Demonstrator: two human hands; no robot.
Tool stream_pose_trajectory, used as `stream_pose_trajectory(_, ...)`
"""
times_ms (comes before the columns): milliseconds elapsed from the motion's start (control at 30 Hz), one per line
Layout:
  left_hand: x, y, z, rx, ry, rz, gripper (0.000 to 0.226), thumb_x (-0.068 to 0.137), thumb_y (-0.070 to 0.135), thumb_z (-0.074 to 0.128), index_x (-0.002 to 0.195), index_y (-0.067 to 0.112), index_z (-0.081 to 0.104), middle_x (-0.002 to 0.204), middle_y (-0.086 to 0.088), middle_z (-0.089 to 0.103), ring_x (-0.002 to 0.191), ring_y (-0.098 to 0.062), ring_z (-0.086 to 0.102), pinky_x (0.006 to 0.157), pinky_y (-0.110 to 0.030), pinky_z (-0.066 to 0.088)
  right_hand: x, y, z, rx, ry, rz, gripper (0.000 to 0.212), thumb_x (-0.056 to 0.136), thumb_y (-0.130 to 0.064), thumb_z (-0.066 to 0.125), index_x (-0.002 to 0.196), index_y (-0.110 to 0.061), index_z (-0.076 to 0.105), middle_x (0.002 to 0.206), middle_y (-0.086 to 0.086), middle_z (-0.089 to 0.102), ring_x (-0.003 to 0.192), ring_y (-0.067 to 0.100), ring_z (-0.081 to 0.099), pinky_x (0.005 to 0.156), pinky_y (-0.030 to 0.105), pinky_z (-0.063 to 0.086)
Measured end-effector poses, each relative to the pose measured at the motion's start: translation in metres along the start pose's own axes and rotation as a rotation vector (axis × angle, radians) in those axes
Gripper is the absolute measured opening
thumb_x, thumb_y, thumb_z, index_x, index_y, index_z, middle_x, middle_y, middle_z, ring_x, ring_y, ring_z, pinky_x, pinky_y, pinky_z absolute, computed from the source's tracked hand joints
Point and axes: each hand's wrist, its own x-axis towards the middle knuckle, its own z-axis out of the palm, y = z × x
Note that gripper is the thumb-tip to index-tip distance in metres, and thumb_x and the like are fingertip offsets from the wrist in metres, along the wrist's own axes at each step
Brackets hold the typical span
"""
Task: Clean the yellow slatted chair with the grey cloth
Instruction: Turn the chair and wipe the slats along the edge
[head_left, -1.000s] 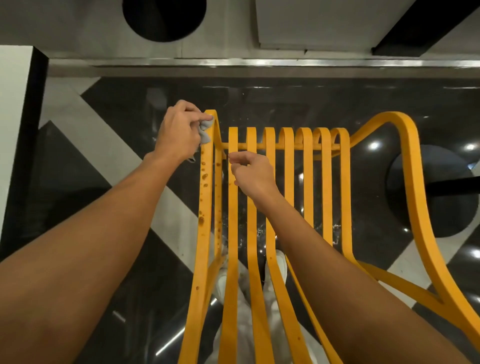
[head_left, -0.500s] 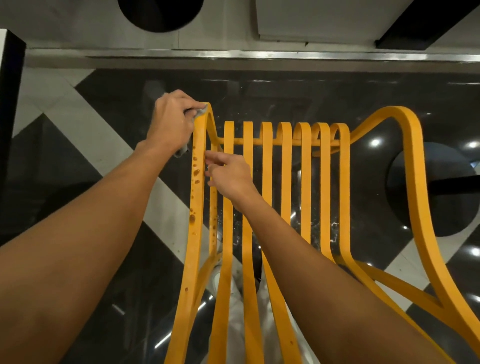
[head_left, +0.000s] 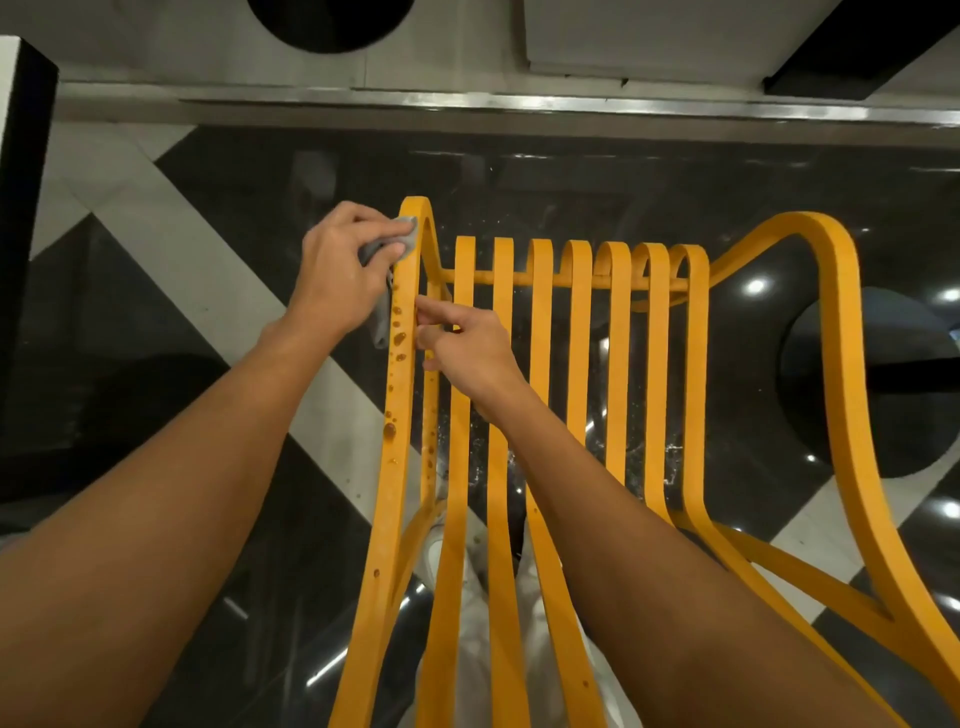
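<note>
The yellow slatted chair (head_left: 540, 364) fills the middle of the view, its slats running away from me to a crossbar. Brown spots dot its leftmost slat. My left hand (head_left: 345, 270) grips the grey cloth (head_left: 387, 244) and presses it against the top of that leftmost slat; a strip of cloth hangs down beside the slat. My right hand (head_left: 462, 348) holds the second thin slat just right of it, fingers curled round it, index finger reaching toward the spotted slat.
A glossy black and white floor (head_left: 208, 291) lies under the chair. A round black base (head_left: 872, 384) stands at the right. A steel strip (head_left: 519, 101) and a pale wall run across the top. My white shoes (head_left: 441, 551) show between the slats.
My left hand with the cloth has slid slightly down the top of the leftmost slat. My right hand has moved left from the middle slats to the second slat.
</note>
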Motion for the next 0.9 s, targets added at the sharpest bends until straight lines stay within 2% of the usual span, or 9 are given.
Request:
stream_pose_trajectory(100, -0.021, -0.003, -0.002, -0.011, -0.004, 0.01, 0.033, 0.098, 0.016, 0.073, 0.132, 0.017, 0.074, 0.129, -0.004, 0.06, 0.118, -0.004, 0.051, 0.095, -0.003, 0.041, -0.002, 0.002, 0.001, -0.001, -0.003, -0.016, 0.039, 0.099, -0.015, 0.07, 0.137, -0.024, 0.069, 0.121, -0.008, 0.072, 0.115, 0.014, 0.068, 0.101, 0.048, 0.059)
stream_pose_trajectory(200, -0.006, -0.005, 0.001, -0.002, 0.0, -0.002, 0.034, 0.1, 0.021, 0.071, 0.133, 0.02, 0.073, 0.132, -0.007, 0.057, 0.12, -0.006, 0.049, 0.096, -0.006, 0.041, 0.0, 0.003, 0.004, -0.02, 0.013, -0.053, 0.04, 0.099, -0.016, 0.071, 0.139, -0.022, 0.067, 0.123, -0.003, 0.072, 0.112, 0.015, 0.07, 0.097, 0.047, 0.061)
stream_pose_trajectory(333, 0.009, -0.004, 0.003, 0.022, -0.004, -0.026, 0.033, 0.102, 0.027, 0.069, 0.134, 0.024, 0.072, 0.133, -0.007, 0.052, 0.121, -0.008, 0.047, 0.089, 0.0, 0.035, 0.004, 0.007, 0.005, -0.012, 0.06, -0.076, 0.034, 0.101, -0.015, 0.069, 0.135, -0.018, 0.07, 0.113, -0.002, 0.075, 0.101, 0.014, 0.075, 0.087, 0.043, 0.065)
stream_pose_trajectory(533, -0.035, -0.008, 0.005, -0.033, 0.018, 0.048, 0.032, 0.098, 0.018, 0.074, 0.13, 0.021, 0.075, 0.123, -0.005, 0.056, 0.112, -0.002, 0.05, 0.09, -0.001, 0.042, 0.006, 0.005, 0.009, 0.058, 0.133, -0.066, 0.024, 0.102, -0.013, 0.067, 0.124, -0.012, 0.075, 0.105, 0.005, 0.077, 0.086, 0.016, 0.078, 0.067, 0.029, 0.066)
stream_pose_trajectory(667, -0.009, -0.01, 0.009, -0.037, 0.071, 0.007, 0.03, 0.099, 0.019, 0.073, 0.129, 0.019, 0.075, 0.124, -0.005, 0.058, 0.112, -0.005, 0.052, 0.089, -0.004, 0.045, 0.009, 0.004, 0.013, 0.094, 0.178, -0.049, 0.019, 0.1, -0.012, 0.07, 0.118, -0.01, 0.076, 0.092, 0.004, 0.078, 0.077, 0.014, 0.078, 0.059, 0.022, 0.061)
stream_pose_trajectory(767, -0.001, -0.009, 0.009, -0.021, 0.07, 0.036, 0.029, 0.099, 0.02, 0.073, 0.127, 0.017, 0.076, 0.122, -0.007, 0.061, 0.108, -0.005, 0.054, 0.086, -0.003, 0.045, 0.009, 0.006, 0.014, 0.132, 0.191, -0.036, 0.019, 0.099, -0.012, 0.071, 0.116, -0.008, 0.077, 0.092, 0.006, 0.079, 0.076, 0.015, 0.078, 0.058, 0.022, 0.061)
stream_pose_trajectory(900, -0.032, -0.014, 0.008, -0.017, 0.066, 0.077, 0.028, 0.097, 0.019, 0.075, 0.125, 0.018, 0.077, 0.113, -0.005, 0.064, 0.099, -0.009, 0.059, 0.086, -0.01, 0.048, 0.009, 0.008, 0.016, 0.148, 0.192, -0.028, 0.02, 0.098, -0.013, 0.072, 0.117, -0.008, 0.077, 0.092, 0.006, 0.079, 0.077, 0.016, 0.078, 0.06, 0.026, 0.063)
